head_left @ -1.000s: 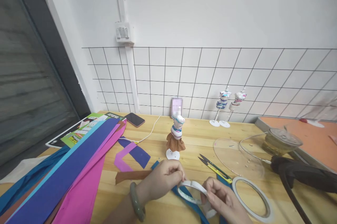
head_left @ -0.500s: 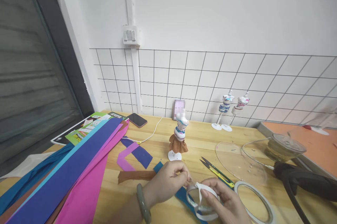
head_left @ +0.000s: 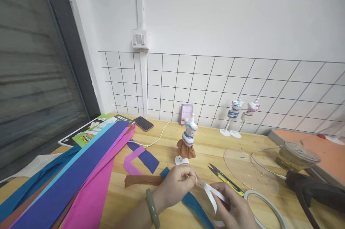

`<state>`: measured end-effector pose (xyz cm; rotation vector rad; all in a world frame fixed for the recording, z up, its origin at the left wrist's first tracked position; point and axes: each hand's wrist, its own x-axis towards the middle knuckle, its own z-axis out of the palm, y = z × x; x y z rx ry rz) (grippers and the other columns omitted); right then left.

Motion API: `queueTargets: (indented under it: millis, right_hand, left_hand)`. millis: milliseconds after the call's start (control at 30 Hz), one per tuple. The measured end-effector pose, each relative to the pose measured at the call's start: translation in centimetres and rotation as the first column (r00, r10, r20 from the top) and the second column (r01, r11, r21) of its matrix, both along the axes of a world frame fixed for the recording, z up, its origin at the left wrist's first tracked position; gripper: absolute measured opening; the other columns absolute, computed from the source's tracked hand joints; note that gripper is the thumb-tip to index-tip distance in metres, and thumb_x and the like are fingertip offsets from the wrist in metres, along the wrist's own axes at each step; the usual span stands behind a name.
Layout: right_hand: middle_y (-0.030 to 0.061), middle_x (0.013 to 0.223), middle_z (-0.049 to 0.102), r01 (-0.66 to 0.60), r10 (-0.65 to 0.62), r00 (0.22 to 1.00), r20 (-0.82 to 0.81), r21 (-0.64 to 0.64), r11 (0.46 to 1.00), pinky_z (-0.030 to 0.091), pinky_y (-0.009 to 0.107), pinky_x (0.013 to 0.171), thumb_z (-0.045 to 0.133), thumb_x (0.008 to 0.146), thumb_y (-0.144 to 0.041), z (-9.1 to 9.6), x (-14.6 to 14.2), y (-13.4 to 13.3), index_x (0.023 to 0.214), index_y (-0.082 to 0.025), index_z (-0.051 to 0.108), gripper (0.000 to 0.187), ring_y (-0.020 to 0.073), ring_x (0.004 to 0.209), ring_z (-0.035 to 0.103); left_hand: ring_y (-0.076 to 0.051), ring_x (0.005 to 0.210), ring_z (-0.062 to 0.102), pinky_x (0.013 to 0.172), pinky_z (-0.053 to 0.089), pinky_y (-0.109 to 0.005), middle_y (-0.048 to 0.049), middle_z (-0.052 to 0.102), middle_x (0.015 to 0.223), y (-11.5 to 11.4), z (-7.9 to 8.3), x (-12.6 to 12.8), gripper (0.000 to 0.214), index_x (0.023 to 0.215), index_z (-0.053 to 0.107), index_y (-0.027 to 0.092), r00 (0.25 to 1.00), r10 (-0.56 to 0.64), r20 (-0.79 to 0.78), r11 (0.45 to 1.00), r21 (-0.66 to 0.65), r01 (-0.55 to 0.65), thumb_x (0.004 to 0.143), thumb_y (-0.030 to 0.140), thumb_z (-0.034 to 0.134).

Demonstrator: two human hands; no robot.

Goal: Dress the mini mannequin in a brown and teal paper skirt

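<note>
My left hand (head_left: pixel 180 182), a bracelet at its wrist, pinches the end of a white tape strip (head_left: pixel 211 202) with thumb and forefinger. My right hand (head_left: pixel 233 205) is closed around the tape roll, most of which its fingers hide. The strip loops between both hands, above a teal fabric strip (head_left: pixel 196 205) on the table. Just behind my left hand stands a small white dress form (head_left: pixel 190 130) with blue and pink bands and a gathered brown skirt (head_left: pixel 185 149). Yellow-handled thread snips (head_left: pixel 226 178) lie beyond my right hand, blades apart.
Long fabric strips (head_left: pixel 72 171) cover the left side, by a phone (head_left: pixel 143 124). Smaller purple (head_left: pixel 145 157) and brown (head_left: pixel 142 180) pieces lie mid-table. At right are a larger tape roll (head_left: pixel 269 207), a clear disc (head_left: pixel 250 168), a spool (head_left: pixel 299 155) and a black corded tool (head_left: pixel 315 189). Two dress forms (head_left: pixel 234 110) stand behind.
The roll in my right hand has turned from showing its open ring to being mostly hidden, and a white strip now hangs loose in front. The whole view has shifted slightly.
</note>
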<state>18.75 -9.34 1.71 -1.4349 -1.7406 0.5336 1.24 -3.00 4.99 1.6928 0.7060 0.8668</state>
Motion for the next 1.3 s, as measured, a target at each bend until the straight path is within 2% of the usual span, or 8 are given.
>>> queueTargets:
  millis: [167,333,700,800,900,1000,1100,1300]
  right_hand:
    - [0.0039,0.071,0.065,-0.008,0.011,0.993,0.118,-0.024,1.0,0.049,0.023,0.057,0.038,0.083,-0.038,0.3,0.4,-0.1,0.108,-0.021,0.053,0.034,0.0168,0.063,0.062]
    - [0.0052,0.095,0.065,-0.051,0.064,0.977,0.202,-0.07,0.996,0.046,0.026,0.076,0.038,0.084,-0.039,1.1,0.5,0.9,0.094,-0.024,0.059,0.028,0.0191,0.088,0.059]
    - [0.0012,0.069,0.057,-0.006,0.0,0.929,0.369,0.014,1.0,0.043,0.023,0.057,0.039,0.084,-0.038,2.1,-1.1,3.0,0.068,-0.022,0.051,0.026,0.0132,0.06,0.057]
    - [0.0017,0.071,0.055,0.027,-0.062,0.896,0.44,0.084,0.996,0.042,0.023,0.055,0.039,0.084,-0.041,2.0,-1.6,3.7,0.066,-0.022,0.05,0.028,0.0131,0.059,0.056]
    - [0.0014,0.072,0.055,0.029,-0.089,0.872,0.481,0.131,0.991,0.042,0.024,0.054,0.037,0.084,-0.042,1.8,-2.0,4.2,0.067,-0.023,0.05,0.029,0.0134,0.058,0.056]
    - [0.0008,0.07,0.054,0.023,-0.101,0.865,0.492,0.163,0.986,0.042,0.024,0.053,0.037,0.085,-0.041,1.5,-2.2,4.4,0.068,-0.023,0.049,0.027,0.0136,0.057,0.056]
    - [0.0006,0.069,0.054,-0.016,-0.072,0.879,0.472,0.18,0.984,0.042,0.023,0.054,0.036,0.086,-0.039,1.1,-2.4,4.4,0.068,-0.023,0.048,0.026,0.0132,0.058,0.056]
    - [0.0015,0.071,0.053,-0.097,0.001,0.886,0.464,0.184,0.978,0.043,0.023,0.056,0.035,0.087,-0.036,0.2,-2.6,4.2,0.07,-0.023,0.048,0.025,0.0126,0.057,0.055]
  left_hand:
    - [-0.014,0.08,0.051,0.072,0.038,-0.025,-0.0031,0.057,0.079,0.2,-0.1,-0.3,0.017,0.063,0.053,0.015,0.999,0.024,-0.049,0.996,0.087,-0.019,0.075,0.017,0.041]
    - [-0.012,0.071,0.047,0.065,0.036,-0.023,-0.0006,0.052,0.068,0.7,-0.1,-0.7,0.016,0.061,0.049,0.016,0.983,0.087,-0.16,0.969,0.243,-0.046,0.075,0.017,0.042]
    - [-0.011,0.065,0.047,0.061,0.033,-0.021,0.0008,0.051,0.063,2.0,-1.1,-1.6,0.02,0.056,0.048,0.016,0.971,0.13,-0.202,0.943,0.328,-0.058,0.075,0.018,0.045]
    - [-0.012,0.067,0.049,0.062,0.035,-0.022,-0.0005,0.055,0.065,2.4,-1.8,-1.8,0.022,0.058,0.055,0.015,0.98,0.148,-0.133,0.964,0.242,-0.113,0.076,0.023,0.045]
    - [-0.014,0.068,0.053,0.064,0.039,-0.025,-0.0037,0.06,0.069,3.3,-2.9,-2.0,0.028,0.067,0.063,0.013,0.991,0.134,-0.019,0.991,-0.016,-0.134,0.077,0.03,0.043]
    - [-0.014,0.059,0.054,0.059,0.041,-0.027,-0.0057,0.061,0.067,4.4,-4.3,-1.9,0.033,0.074,0.065,0.01,0.981,0.18,0.077,0.945,-0.291,-0.151,0.076,0.035,0.044]
    - [-0.012,0.058,0.053,0.059,0.042,-0.025,-0.0058,0.061,0.071,5.0,-5.0,-1.3,0.029,0.073,0.063,0.01,0.957,0.27,0.11,0.912,-0.348,-0.218,0.072,0.037,0.053]
    - [-0.015,0.078,0.057,0.069,0.045,-0.027,-0.0074,0.059,0.087,5.0,-4.6,-0.5,0.03,0.091,0.057,0.013,0.854,0.297,0.428,0.843,-0.537,-0.024,0.067,0.03,0.064]
